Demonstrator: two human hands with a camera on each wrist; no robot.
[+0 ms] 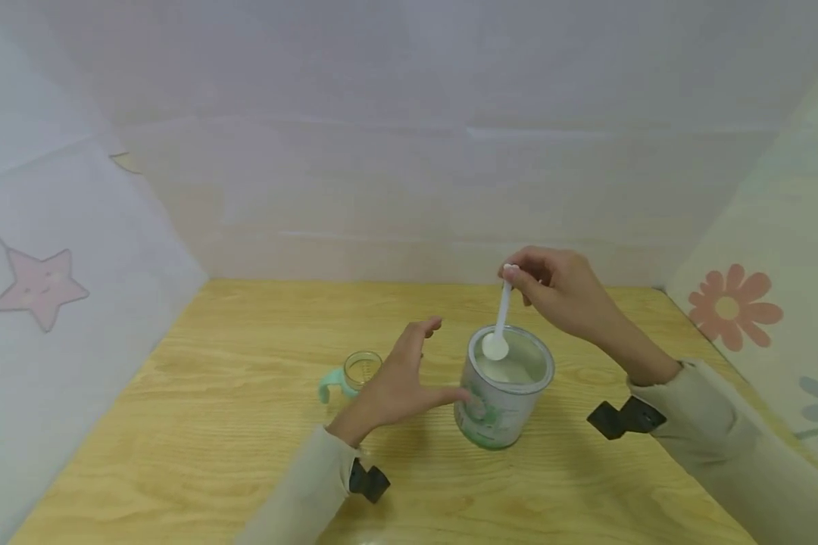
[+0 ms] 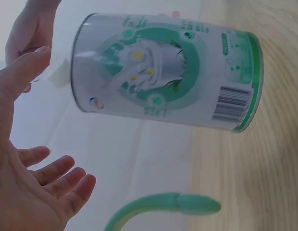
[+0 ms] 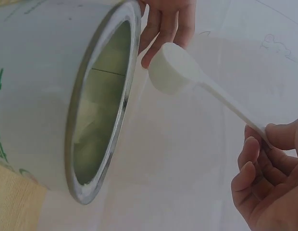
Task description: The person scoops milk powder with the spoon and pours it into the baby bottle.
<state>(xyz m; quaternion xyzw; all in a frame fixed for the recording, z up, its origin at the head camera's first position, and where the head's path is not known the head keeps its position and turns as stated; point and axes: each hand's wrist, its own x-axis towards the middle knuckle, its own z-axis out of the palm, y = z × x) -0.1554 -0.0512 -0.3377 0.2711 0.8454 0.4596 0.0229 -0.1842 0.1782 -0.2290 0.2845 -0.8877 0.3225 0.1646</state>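
Note:
My right hand (image 1: pixel 562 291) pinches the end of a white measuring scoop (image 3: pixel 175 70) between thumb and fingers. The scoop's bowl, heaped level with pale powder, is above the mouth of a milk powder can (image 1: pixel 494 416). This can is white and green, lidless, and stands upright on the table; pale powder (image 3: pixel 89 115) shows inside. My left hand (image 1: pixel 395 386) is to the can's left, fingers spread and thumb pointing at its side, holding nothing. Behind that hand stands a clear baby bottle (image 1: pixel 363 363) without a cap, partly hidden, with a mint green handle (image 2: pixel 158 202).
The wooden table (image 1: pixel 245 424) meets a pale wall sheet (image 1: pixel 409 189) at its back edge. Side sheets carry a pink star (image 1: pixel 41 288) on the left and a red flower (image 1: pixel 729 306) on the right. Dark clips (image 1: pixel 627 418) sit at both sleeves.

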